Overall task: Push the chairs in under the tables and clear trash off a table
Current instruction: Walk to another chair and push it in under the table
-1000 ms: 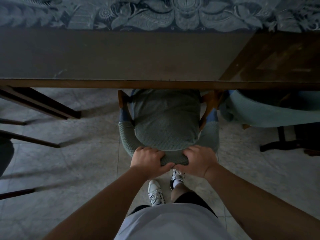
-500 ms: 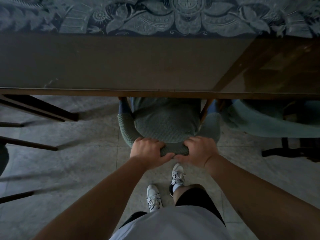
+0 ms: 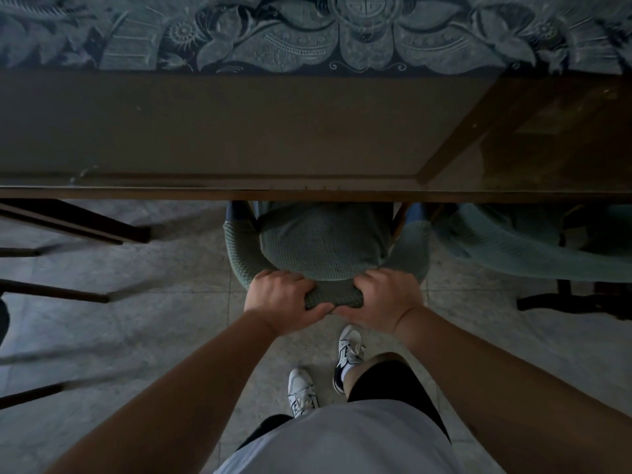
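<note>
at far left, dark chair legs (image 3: 54, 292) of another seat stand on the tiled floor (image 3: 164, 268), apart from the action. the left hand (image 3: 278, 301) is clamped on the top of the backrest of the green chair (image 3: 321, 248), thumb under the padded edge. the chair sits just in front of the person, its seat already part-way beneath the counter (image 3: 239, 131) – the front is hidden under the edge. the right hand (image 3: 384, 299) is wrapped tight on the same backrest top, touching the left. the knitted cover looks soft and may slip over the frame, so a firm hold on the stiff top rail seems best; the chair will likely slide with some drag. a second teal chair (image 3: 513, 244) sits to the right.
</note>
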